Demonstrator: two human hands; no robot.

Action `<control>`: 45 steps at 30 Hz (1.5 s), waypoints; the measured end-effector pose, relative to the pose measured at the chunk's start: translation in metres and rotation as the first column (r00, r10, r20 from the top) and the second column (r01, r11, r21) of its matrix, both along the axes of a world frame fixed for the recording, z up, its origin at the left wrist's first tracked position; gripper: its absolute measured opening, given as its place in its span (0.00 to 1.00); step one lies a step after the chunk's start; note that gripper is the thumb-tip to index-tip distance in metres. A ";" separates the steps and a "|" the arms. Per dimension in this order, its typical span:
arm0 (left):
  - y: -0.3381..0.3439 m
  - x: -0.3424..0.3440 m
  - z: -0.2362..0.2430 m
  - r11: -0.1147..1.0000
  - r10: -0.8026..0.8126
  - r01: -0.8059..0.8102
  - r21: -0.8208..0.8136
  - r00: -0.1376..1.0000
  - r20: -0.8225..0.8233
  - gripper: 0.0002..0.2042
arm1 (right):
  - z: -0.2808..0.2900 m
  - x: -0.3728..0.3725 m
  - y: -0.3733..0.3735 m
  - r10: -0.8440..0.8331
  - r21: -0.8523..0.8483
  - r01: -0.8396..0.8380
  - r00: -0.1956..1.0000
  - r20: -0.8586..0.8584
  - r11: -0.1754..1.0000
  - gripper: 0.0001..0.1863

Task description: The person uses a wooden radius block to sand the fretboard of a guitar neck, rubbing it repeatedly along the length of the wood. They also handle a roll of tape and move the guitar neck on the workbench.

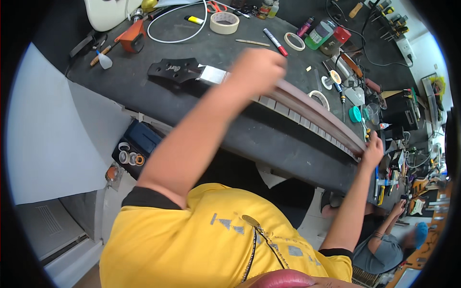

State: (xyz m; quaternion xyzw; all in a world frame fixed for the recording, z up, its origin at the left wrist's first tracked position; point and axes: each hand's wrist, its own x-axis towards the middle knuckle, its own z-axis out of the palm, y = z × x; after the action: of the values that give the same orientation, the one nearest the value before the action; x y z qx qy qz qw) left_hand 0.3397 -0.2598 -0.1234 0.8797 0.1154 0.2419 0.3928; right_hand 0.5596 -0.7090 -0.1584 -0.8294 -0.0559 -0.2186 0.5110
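1) Left hand point(258, 72) closed over the left end of a long brown bar point(321, 115), slightly blurred; right hand point(372, 151) clamped on its right end
2) Bar lengthwise along a guitar neck point(294, 115), with pale, dark-lined segments showing along the near edge; hard to tell how fully touching underneath
3) Headstock point(175, 70) out to the left, just beyond a white patch point(212, 75)
4) Probably best to share pressure evenly between both ends, keeping the bar in line with the neck and free of rocking
5) Worth guarding against the neck sliding toward the near edge of the table point(177, 48)
6) Counted in the work itself: one bar, one neck, two hands
7) Counted on the far side: three tape rolls point(224, 29), one red-and-white marker point(275, 42), one pair of orange-handled scissors point(217, 6), one wire spool point(331, 79)
8) Far right: one co-worker point(384, 250)
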 end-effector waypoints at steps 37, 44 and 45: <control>0.163 -0.095 0.012 0.991 -0.049 0.046 -0.123 0.999 -0.023 0.11 | 0.022 -0.080 0.177 0.218 0.004 -0.218 0.975 -0.030 0.976 0.25; 0.090 -0.067 0.007 0.987 -0.030 0.031 -0.155 0.999 0.010 0.10 | 0.021 -0.052 0.106 0.351 0.139 -0.328 0.913 -0.206 0.935 0.21; 0.088 -0.067 0.009 0.994 -0.010 0.009 -0.108 1.000 -0.007 0.10 | 0.018 -0.051 0.107 0.350 0.141 -0.326 0.914 -0.208 0.935 0.21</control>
State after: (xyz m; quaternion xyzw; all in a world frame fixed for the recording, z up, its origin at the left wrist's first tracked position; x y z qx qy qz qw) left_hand 0.2731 -0.1718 -0.1147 0.8588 0.1256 0.2300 0.4402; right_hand 0.5082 -0.6024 -0.1404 -0.7992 -0.1276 -0.0324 0.5864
